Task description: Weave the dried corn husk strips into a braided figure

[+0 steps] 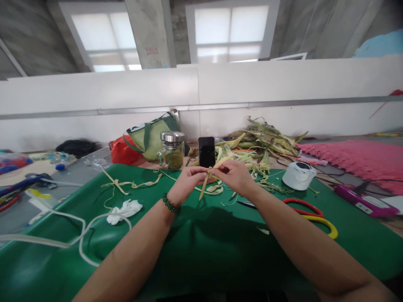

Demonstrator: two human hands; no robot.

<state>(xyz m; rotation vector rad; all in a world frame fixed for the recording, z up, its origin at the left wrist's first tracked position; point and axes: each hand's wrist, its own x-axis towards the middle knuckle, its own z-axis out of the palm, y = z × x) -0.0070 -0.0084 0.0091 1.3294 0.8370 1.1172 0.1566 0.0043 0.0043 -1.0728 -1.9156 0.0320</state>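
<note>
My left hand point(189, 181) and my right hand point(235, 176) meet above the middle of the green mat. Between them is a pale yellow-green corn husk strip point(204, 188), pinched in the fingertips of both. One narrow end hangs down below my fingers, and a wider pale part rises past my right fingers. Just behind the hands a black phone point(206, 152) stands upright. Loose husk scraps point(215, 189) lie on the mat below and beyond the hands. Scissors with red and yellow handles point(310, 209) lie partly beneath my right forearm.
A lidded glass jar point(173, 156) stands behind my left hand, beside a green bag point(147, 138). Heaped husks point(270, 138) lie at the back right. A white device point(299, 175) sits right; crumpled tissue point(125, 211) and a white cable point(80, 243) lie left on the green mat point(201, 260).
</note>
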